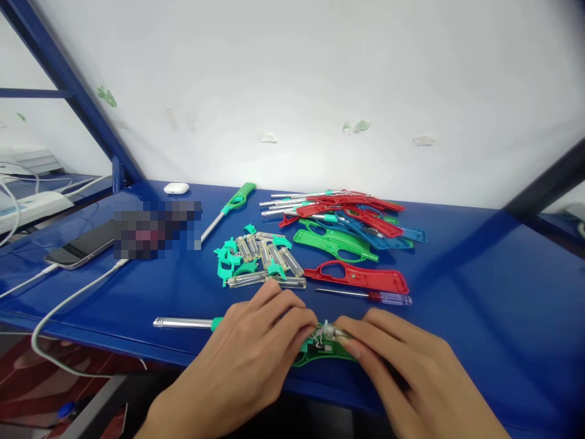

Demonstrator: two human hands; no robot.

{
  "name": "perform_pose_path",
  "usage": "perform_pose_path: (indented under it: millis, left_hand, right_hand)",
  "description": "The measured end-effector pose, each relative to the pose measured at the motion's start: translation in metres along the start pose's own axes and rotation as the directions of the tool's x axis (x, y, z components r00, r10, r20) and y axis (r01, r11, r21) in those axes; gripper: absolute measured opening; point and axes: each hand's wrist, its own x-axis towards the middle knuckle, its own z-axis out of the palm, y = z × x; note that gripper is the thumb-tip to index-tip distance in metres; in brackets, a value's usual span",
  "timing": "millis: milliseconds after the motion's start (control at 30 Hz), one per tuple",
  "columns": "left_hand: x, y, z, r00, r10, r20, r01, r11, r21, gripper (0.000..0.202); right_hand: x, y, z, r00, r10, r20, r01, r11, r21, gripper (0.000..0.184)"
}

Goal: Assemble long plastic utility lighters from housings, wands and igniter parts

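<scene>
An opened green gas lighter (299,361) lies at the table's front edge, its inner parts bared. Its metal tube (183,322) points left from under my left hand (256,338), whose closed fingers grip the lighter body. My right hand (397,353) pinches a fuel tank (329,330) by its body, with the pale valve end showing over the green half-shell. The fingers hide most of the tank. Just beyond the hands lies a screwdriver (388,298) with a purple clear handle. A red half-shell (365,277) rests behind it.
Several clear fuel tanks (249,279) and teal triggers (225,263) are heaped mid-table. Red, green and blue shells (338,241) with metal tubes are piled behind. A whole green lighter (241,196), an earbud case (176,188) and a phone (86,244) with white cables are at left.
</scene>
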Motion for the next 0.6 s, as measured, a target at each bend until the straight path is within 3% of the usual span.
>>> perform_pose_path:
  millis: [600]
  left_hand:
    - [-0.0001, -0.0005, 0.0005, 1.0, 0.02, -0.011, -0.02, 1.0, 0.022, 0.016]
  right_hand:
    - [-0.0054, 0.0044, 0.0044, 0.999, -0.002, 0.051, 0.001, 1.0, 0.027, 0.036]
